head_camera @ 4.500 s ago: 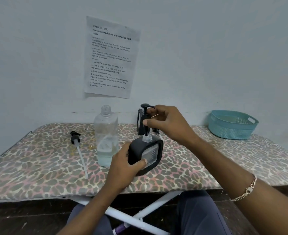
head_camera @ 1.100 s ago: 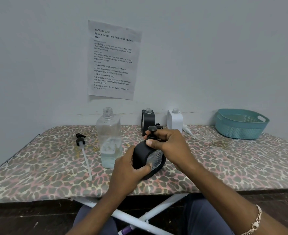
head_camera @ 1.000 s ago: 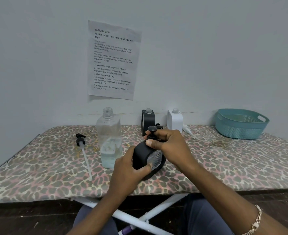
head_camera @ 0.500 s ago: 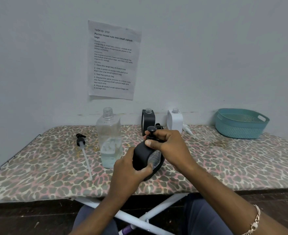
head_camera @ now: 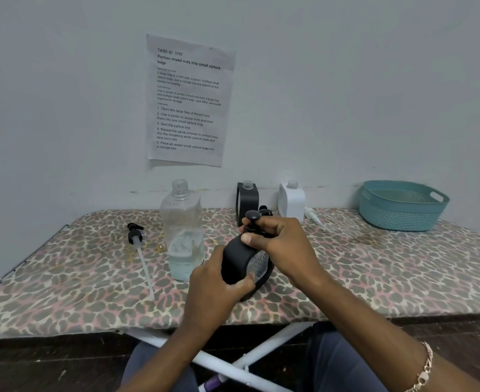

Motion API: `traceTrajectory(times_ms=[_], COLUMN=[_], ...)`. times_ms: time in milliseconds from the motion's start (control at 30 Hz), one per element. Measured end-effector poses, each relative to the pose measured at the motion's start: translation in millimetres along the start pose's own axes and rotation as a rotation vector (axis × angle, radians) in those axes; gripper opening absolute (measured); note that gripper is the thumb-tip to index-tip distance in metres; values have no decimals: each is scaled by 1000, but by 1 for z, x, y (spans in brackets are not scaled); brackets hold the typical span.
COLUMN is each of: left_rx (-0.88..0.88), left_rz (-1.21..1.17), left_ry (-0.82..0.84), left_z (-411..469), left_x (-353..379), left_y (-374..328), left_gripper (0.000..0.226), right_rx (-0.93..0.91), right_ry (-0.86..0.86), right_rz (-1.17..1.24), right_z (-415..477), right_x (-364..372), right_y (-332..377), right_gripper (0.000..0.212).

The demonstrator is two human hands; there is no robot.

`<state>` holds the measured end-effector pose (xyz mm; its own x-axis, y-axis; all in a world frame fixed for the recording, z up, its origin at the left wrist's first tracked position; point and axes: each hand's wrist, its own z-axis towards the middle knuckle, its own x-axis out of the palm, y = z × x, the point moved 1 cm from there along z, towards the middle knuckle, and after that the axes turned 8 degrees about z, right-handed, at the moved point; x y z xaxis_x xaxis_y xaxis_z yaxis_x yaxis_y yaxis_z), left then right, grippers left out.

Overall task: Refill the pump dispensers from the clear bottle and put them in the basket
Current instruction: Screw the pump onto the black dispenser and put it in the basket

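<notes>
So the black dispenser [head_camera: 233,258] is tilted just right of the clear bottle [head_camera: 182,233], out toward the front of the bench [head_camera: 389,273]. Left hand [head_camera: 213,292] is wrapped round its lower body on the bottle's side, thumb across the front. Right hand [head_camera: 284,244] grips the neck from the far side, fingers curled, with the black pump head [head_camera: 252,215] poking up between them. Can't tell if its base touches the bench.

The bottle is uncapped, with liquid in its lower part. Left of it a loose pump [head_camera: 139,250] lies flat. Behind and right of it, by the wall, stand a second black dispenser [head_camera: 247,199] and a white dispenser [head_camera: 292,202], both with open necks. The teal basket [head_camera: 400,210] is way off to the bottle's right.
</notes>
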<state>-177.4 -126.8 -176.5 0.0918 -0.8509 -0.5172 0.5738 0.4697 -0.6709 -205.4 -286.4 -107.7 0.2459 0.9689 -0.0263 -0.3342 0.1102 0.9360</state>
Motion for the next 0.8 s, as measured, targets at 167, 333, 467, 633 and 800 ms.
traceTrajectory(times_ms=[167,333,467,633,800], left_rx=[4,-11,-20,-41,-71], left_rz=[-4,-33,-57,-137,-238], left_ry=[14,31,47,111,213], left_z=[0,0,1,5,10], left_x=[0,0,0,-3,-4], left_y=[1,1,5,7,9], left_gripper=[43,42,42,41,41], right_rx=[-7,-37,-46,-2,77], right_ry=[-21,-41,23,228,399], right_rz=[2,-20,-99,-274,-450], right_z=[-2,-3,2,11,20], right_x=[2,4,-2,-20,-35], right_y=[-1,-2,-3,7,12], right_gripper=[21,23,20,37,62])
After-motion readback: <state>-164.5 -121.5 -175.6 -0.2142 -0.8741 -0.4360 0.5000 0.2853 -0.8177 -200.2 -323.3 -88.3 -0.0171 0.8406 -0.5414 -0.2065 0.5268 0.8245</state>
